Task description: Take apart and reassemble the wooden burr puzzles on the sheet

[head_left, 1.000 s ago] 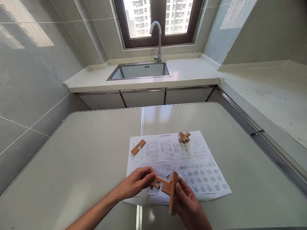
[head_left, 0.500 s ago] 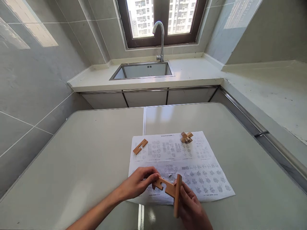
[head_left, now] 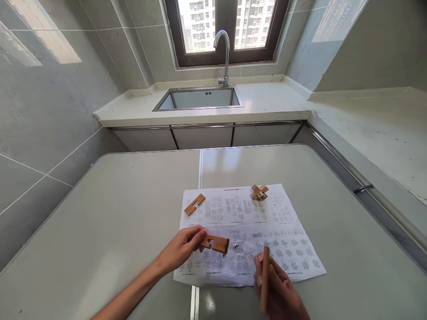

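My left hand (head_left: 187,245) pinches one end of a notched wooden puzzle piece (head_left: 220,244), holding it above the printed sheet (head_left: 247,266). To the right, my right hand (head_left: 280,284) grips another wooden puzzle piece (head_left: 265,280), seen nearly edge-on, at the sheet's lower edge. The two pieces are apart. A third notched puzzle piece (head_left: 190,209) lies on the sheet's upper left. At the upper right of the sheet sits a small assembled wooden cross puzzle (head_left: 259,192) with dark marks on one face.
The pale table (head_left: 140,213) has a seam running down its middle. Beyond it stands a white counter (head_left: 267,100) with a sink (head_left: 200,95) and a faucet (head_left: 226,58) below a window. Another counter (head_left: 373,129) runs along the right; a tiled wall (head_left: 50,111) closes the left.
My hands have drawn apart, separating the two wooden pieces that were together. The left hand moved left and slightly up with its piece; the right moved right with the other.
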`<state>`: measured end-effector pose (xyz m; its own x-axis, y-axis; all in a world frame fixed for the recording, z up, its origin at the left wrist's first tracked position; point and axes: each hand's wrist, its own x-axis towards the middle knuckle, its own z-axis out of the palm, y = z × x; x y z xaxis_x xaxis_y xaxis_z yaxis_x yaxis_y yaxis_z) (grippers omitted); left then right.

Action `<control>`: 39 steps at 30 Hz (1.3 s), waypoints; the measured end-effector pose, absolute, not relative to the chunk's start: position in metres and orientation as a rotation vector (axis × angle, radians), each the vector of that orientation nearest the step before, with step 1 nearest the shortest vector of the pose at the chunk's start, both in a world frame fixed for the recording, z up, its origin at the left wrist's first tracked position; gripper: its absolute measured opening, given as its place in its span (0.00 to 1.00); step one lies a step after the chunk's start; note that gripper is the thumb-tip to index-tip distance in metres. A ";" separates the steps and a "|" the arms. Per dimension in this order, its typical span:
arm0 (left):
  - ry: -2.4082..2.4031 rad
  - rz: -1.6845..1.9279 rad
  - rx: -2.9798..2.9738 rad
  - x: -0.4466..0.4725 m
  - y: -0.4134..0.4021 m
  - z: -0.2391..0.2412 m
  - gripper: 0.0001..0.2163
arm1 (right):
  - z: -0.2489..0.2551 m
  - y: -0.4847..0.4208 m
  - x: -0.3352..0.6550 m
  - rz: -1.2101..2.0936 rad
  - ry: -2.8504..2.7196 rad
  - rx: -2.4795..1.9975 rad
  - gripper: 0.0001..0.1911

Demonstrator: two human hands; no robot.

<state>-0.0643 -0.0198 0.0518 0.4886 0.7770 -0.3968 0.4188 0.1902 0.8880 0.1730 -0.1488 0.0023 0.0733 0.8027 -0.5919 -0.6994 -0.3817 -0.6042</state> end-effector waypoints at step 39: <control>1.435 0.446 2.213 -0.062 -0.028 0.013 0.11 | -0.004 -0.081 0.121 1.182 -0.856 -1.520 0.23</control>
<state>-0.0623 -0.0280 0.0135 0.4024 0.9153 0.0199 0.7654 -0.3483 0.5411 0.1213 -0.0813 -0.0041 0.2750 0.9251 -0.2618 -0.0394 -0.2612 -0.9645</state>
